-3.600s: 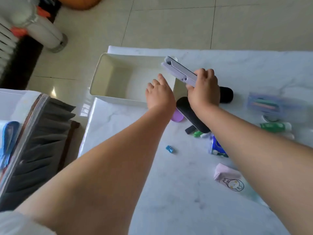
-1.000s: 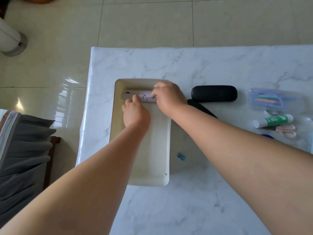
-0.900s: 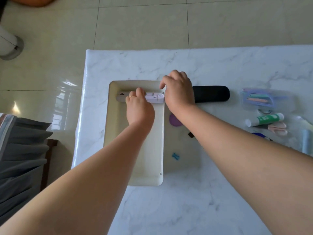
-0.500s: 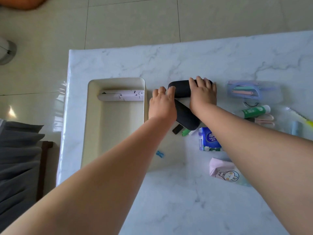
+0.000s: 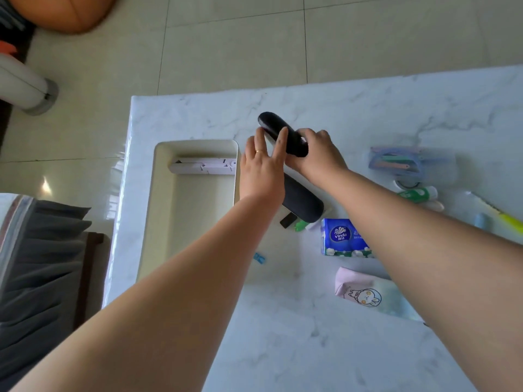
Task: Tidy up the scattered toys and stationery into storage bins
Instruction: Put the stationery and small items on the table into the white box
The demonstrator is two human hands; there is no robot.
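Two forearms reach from the near edge over the marble tabletop (image 5: 283,349). Nearest on it lies a pink pouch (image 5: 365,290) with a rabbit print, then a blue tissue pack (image 5: 343,237) and a small blue clip (image 5: 259,258), all loose and not yet binned.

Left of them sits the cream bin (image 5: 150,210), long side running away from the person, probably set close so things travel only a short way. Across its far end lies a lilac folding stand (image 5: 203,166), the one thing inside.

Just right of the bin's wall a dark case (image 5: 302,203) lies on the tabletop, partly under the left wrist. Beyond it the right hand (image 5: 319,157) curls round one end of a second black case (image 5: 283,134), its grip closed on that end, and the case tilts up toward the far left, seemingly lifted. The left hand (image 5: 263,168), ring on one finger, has straight fingers laid against the case's side, grasping nothing; I judge it steadies the long case on its way to the bin.

Farther right, well apart from the bin, lie a clear pencil box (image 5: 407,164), a green-labelled tube (image 5: 418,193) and a yellow pen (image 5: 509,222). Beyond the tabletop's far edge is tiled floor (image 5: 283,38).
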